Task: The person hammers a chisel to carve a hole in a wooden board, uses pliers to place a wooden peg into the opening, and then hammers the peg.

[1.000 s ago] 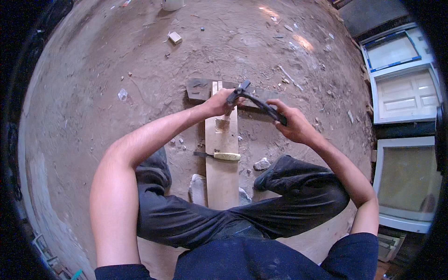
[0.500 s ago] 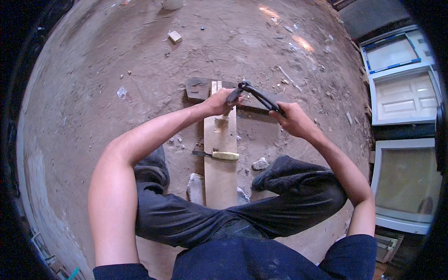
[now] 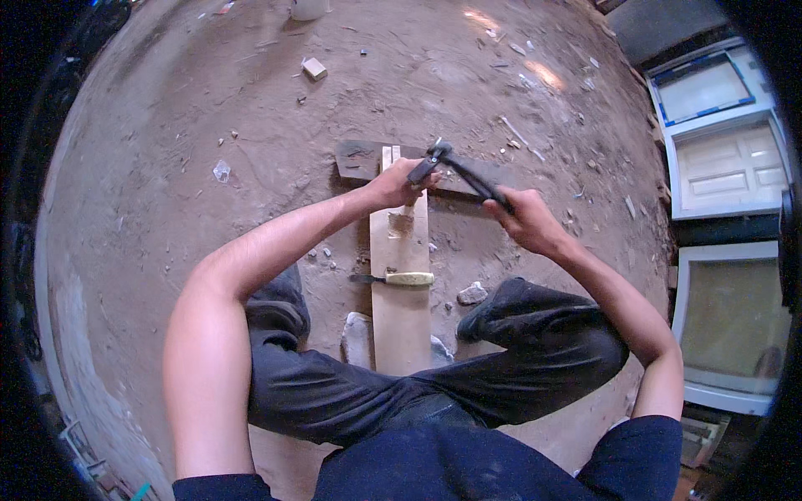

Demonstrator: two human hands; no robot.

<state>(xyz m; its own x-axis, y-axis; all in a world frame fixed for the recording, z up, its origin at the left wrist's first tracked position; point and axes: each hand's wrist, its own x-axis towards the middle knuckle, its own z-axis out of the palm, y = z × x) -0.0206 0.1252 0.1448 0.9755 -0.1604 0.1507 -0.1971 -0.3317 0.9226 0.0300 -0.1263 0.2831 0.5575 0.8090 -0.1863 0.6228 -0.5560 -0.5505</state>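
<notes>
My right hand [image 3: 528, 220] is closed around the long black handles of a pair of pincers [image 3: 476, 177]. The head of the pincers meets the upper end of a small dark rectangular piece [image 3: 422, 170], which my left hand [image 3: 394, 184] grips over the far end of a pale wooden board [image 3: 401, 330]. What kind of piece this is cannot be made out. Below my hands, a chisel [image 3: 409, 280] with a pale yellowish handle lies across the board, its dark blade pointing left. A notch-like worn patch shows in the board beyond it.
A dark plank [image 3: 359, 160] lies crosswise under the board's far end. White stones [image 3: 473, 293] sit beside the board. White-framed panels [image 3: 727, 326] stand along the right. Farther off are a small pale block [image 3: 314, 68], a whitish bucket [image 3: 309, 8] and scattered debris on the dirt floor.
The two pincer handles, slightly apart before, now look closer together. My hands stay in nearly the same place, and the whole view has shifted a little.
</notes>
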